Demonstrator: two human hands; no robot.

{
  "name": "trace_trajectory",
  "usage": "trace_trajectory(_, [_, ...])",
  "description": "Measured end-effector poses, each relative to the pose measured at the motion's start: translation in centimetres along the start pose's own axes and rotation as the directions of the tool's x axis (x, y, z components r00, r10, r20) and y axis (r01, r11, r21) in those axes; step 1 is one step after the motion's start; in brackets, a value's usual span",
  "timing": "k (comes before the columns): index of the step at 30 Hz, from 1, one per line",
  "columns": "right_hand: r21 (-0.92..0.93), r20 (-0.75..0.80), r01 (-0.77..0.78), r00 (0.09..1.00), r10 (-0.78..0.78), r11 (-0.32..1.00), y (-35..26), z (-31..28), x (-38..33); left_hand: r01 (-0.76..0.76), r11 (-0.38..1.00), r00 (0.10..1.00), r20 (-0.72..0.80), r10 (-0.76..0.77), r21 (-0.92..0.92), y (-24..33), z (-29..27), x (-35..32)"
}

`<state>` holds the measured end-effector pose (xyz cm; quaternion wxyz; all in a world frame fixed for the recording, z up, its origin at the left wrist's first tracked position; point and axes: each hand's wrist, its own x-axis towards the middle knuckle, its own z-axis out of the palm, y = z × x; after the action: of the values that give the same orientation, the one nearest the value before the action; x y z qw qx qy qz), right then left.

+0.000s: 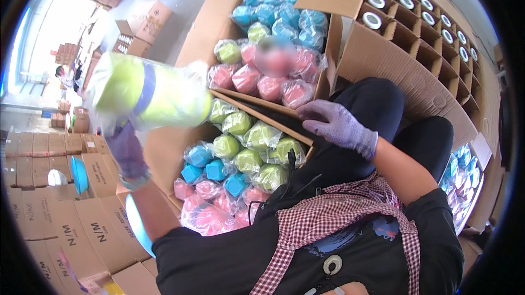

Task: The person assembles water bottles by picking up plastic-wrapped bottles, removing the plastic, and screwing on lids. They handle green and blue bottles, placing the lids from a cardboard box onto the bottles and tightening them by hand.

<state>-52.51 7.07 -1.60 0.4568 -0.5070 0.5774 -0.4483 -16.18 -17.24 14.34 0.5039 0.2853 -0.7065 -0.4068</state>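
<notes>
Green cylinder (pixel 175 95) in hand, divided box (pixel 402 71) part filled

Left hand (pixel 124 144) holds the bagged cylinder up, left of the near box (pixel 161 161) and far box (pixel 205 27); finger grip blurred. Right hand (pixel 339 125) loosely spread at the boxes' right, seemingly holding nothing. Both boxes carry many bagged pieces (pixel 224 146), green, blue and pink. Divided box, upper right: white tops (pixel 372 20) in some cells, none in others. Probably partway; bagged pieces and unfilled cells look left to do.

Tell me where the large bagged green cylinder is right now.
In the head view, the green cylinder is at upper left, held up in the left hand, left of the upper open carton.
</notes>
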Motion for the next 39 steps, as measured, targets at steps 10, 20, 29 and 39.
trace_trajectory(10, [0.754,-0.355,0.368,0.925,-0.133,0.544,-7.5,-10.0,-13.4,-0.593,0.786,0.493,0.692,0.527,-0.176,4.2,28.7,-8.8])
trace_trajectory(20, [-0.115,-0.72,0.059,0.682,-0.124,0.992,0.6,-5.1,-23.8,0.476,0.669,0.645,0.744,0.175,-0.57,3.1,46.0,-16.8])
trace_trajectory(29, [-0.605,-0.794,-0.249,0.271,-0.545,0.757,-7.5,-15.1,-26.6,0.353,0.882,0.338,0.922,0.191,-0.312,0.8,49.9,-14.7])
trace_trajectory(39, [-0.334,-0.725,0.138,0.594,-0.347,0.932,-3.4,-19.0,-19.4,0.698,0.587,0.518,0.855,-0.02,-0.41,-1.5,51.8,-12.2])
